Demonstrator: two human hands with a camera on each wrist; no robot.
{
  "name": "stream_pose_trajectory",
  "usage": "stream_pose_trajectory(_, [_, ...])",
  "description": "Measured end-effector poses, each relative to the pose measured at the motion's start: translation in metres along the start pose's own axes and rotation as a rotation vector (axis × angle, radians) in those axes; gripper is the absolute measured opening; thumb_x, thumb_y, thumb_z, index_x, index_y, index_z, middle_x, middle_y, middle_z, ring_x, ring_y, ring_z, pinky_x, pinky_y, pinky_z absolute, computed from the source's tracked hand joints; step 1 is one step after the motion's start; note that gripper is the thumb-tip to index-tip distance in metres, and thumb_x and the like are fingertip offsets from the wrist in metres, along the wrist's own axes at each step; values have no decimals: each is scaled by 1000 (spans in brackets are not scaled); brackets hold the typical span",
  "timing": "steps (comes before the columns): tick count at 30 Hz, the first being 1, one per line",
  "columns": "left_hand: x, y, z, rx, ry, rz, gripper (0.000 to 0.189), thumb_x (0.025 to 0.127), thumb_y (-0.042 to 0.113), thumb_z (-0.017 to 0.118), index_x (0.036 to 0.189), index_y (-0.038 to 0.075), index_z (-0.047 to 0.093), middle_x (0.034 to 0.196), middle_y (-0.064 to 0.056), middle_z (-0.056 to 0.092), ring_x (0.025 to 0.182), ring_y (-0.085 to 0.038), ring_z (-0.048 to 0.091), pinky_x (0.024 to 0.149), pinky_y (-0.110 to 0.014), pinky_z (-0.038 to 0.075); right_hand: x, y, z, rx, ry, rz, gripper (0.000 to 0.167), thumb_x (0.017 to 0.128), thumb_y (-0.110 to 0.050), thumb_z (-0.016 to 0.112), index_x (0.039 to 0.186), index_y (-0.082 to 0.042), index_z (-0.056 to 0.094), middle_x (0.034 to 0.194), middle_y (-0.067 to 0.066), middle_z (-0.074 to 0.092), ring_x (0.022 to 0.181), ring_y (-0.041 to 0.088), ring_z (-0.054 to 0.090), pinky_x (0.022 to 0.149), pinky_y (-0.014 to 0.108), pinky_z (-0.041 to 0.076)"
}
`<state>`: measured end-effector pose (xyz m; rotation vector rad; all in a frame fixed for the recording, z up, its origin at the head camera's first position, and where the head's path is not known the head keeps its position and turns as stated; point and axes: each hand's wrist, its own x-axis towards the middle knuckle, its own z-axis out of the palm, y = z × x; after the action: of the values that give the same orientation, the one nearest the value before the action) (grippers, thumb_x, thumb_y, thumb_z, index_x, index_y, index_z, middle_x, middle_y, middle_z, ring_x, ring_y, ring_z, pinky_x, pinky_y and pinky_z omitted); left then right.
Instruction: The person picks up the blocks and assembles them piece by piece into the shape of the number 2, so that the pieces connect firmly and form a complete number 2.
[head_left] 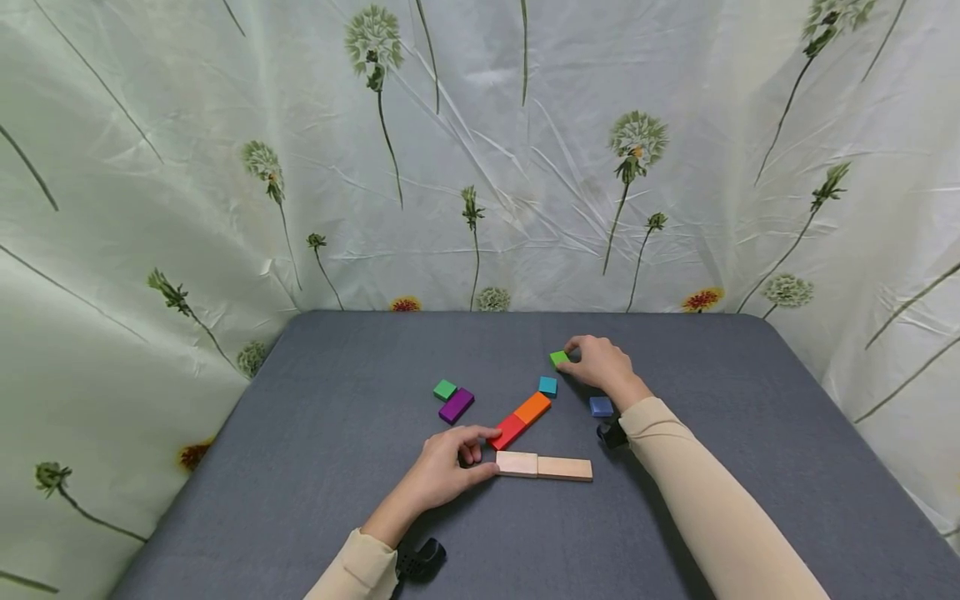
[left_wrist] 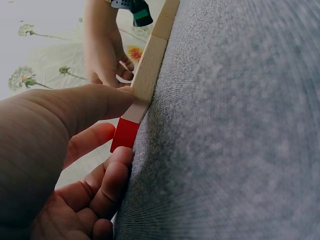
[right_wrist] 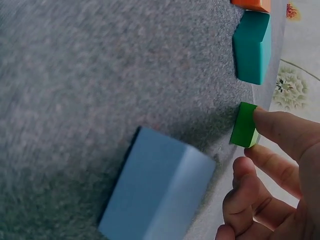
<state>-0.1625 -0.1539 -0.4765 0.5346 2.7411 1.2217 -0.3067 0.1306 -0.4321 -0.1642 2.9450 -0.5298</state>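
At the far side of the table, my right hand (head_left: 602, 363) pinches a light green block (right_wrist: 244, 124) between thumb and index finger. Just nearer stands a teal block (head_left: 548, 386), by the end of an orange block (head_left: 533, 407). A red block (head_left: 507, 432) continues the orange one in a slanting line. My left hand (head_left: 444, 467) has its thumb at the end of a plain wooden block (head_left: 517, 463) and its index finger at the red block. Its other fingers are bent in the left wrist view. A second, longer wooden block (head_left: 565, 469) extends that row rightward.
A blue block (head_left: 601, 407) lies beneath the right wrist. Left of the coloured line, a green block (head_left: 445, 390) and a purple block (head_left: 456, 406) lie close together. The grey table (head_left: 360, 467) ends at a flower-patterned curtain (head_left: 555, 167).
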Motion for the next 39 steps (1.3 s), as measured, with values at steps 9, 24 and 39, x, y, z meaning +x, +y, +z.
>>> stream_pose_trajectory(9, [1, 1, 0, 3, 3, 0, 40, 93, 27, 86, 131, 22, 75, 87, 11, 61, 78, -4, 55, 80, -31, 39, 0, -9, -1, -5, -29, -27, 46, 102, -38, 73, 140, -12, 70, 143, 24, 67, 94, 32, 68, 67, 41, 51])
stream_pose_trajectory(24, [0, 1, 0, -2, 3, 0, 41, 93, 27, 86, 132, 20, 75, 87, 10, 62, 79, -5, 54, 82, -34, 35, 2, -19, -3, -13, -64, -58, 43, 101, -36, 76, 138, -15, 73, 142, 20, 68, 73, 20, 63, 61, 33, 47])
stream_pose_trajectory(39, [0, 0, -1, -9, 0, -4, 41, 93, 27, 86, 132, 22, 75, 87, 11, 61, 78, -5, 54, 81, -33, 36, 3, -24, -3, -25, -78, -117, 38, 102, -32, 76, 135, -14, 75, 143, 18, 68, 89, 24, 65, 71, 37, 52])
